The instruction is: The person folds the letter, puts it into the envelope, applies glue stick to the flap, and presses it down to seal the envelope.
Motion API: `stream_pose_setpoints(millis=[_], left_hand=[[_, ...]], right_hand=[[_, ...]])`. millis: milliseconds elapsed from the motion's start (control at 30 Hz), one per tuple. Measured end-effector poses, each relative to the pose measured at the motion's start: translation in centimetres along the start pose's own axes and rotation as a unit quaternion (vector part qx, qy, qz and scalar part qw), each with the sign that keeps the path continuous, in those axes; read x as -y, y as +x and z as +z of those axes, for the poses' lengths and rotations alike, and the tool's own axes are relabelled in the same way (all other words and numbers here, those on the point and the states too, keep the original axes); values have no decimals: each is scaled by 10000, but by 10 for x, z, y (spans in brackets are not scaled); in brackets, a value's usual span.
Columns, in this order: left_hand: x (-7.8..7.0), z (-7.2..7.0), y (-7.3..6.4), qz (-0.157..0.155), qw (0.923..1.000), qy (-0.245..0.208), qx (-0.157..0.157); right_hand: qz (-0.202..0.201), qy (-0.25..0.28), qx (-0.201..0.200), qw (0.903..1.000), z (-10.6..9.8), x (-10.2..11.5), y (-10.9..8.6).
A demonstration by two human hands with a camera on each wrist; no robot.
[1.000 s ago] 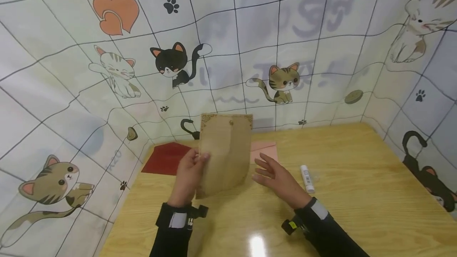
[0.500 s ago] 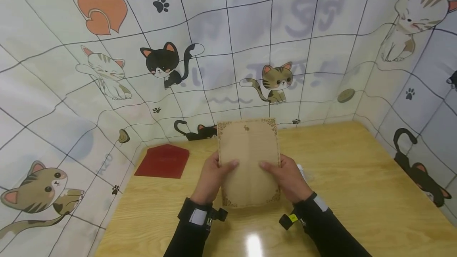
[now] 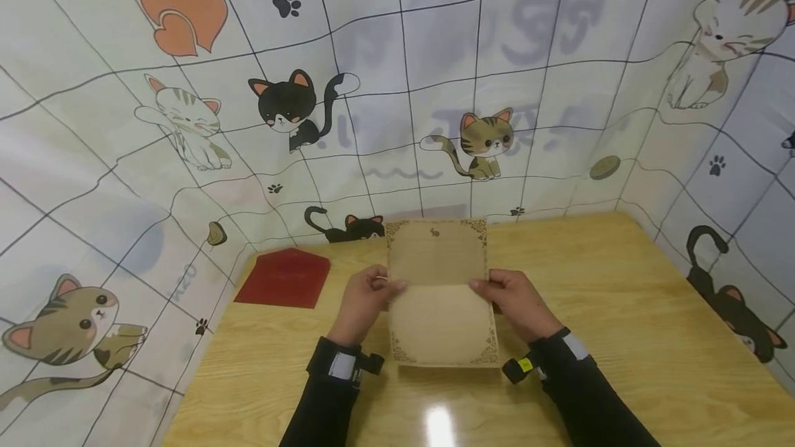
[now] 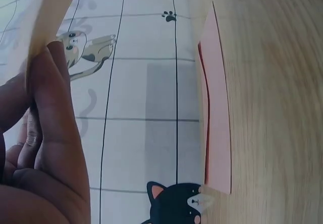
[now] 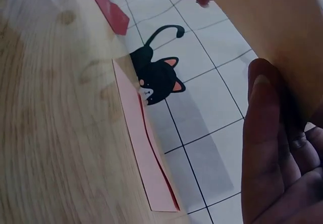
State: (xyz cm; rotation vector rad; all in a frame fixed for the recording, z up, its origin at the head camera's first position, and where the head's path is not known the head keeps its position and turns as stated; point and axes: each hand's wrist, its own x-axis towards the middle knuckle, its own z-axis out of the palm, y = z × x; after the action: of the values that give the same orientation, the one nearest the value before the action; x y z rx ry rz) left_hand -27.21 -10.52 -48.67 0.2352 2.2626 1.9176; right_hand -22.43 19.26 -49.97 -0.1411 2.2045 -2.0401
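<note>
Rectangular, brown-cornered tan paper sheet, held above the pale wooden counter — its 2 side edges pinched by the left hand and right hand. It is judged light, flexible, easily creased — best gripped there.

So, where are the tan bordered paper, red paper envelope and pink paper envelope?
Tan bordered paper (image 3: 442,299), head view: just below crease.
Red paper envelope (image 3: 284,280), head view: middle.
Pink paper envelope (image 4: 218,108), left wrist view: middle.
</note>
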Motion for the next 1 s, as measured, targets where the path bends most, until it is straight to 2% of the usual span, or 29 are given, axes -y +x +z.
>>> stream_pose_setpoints(millis=[100,200,433,667,867,933,1000], left_hand=[[0,-5,0,7,10000,52,-72],[-2,-9,0,12,10000,-49,-17],[-3,-16,-1,-126,9980,-186,595],[-5,-16,-3,-9,9965,-454,699],[-10,-13,-6,-95,9910,-557,1212],[-11,-12,-7,-158,9900,-483,1313],[-10,-11,-8,-194,9914,-274,1266]], right_hand=[[-34,158,65,9998,-6,-1,-1],[-36,279,107,9995,-12,1,-2],[-124,354,123,9992,-18,5,-4],[-260,419,44,9988,-19,5,-4],[-388,600,209,9972,-17,9,-7],[-462,567,211,9971,-16,10,-7],[-474,290,133,9984,-14,10,-7]])
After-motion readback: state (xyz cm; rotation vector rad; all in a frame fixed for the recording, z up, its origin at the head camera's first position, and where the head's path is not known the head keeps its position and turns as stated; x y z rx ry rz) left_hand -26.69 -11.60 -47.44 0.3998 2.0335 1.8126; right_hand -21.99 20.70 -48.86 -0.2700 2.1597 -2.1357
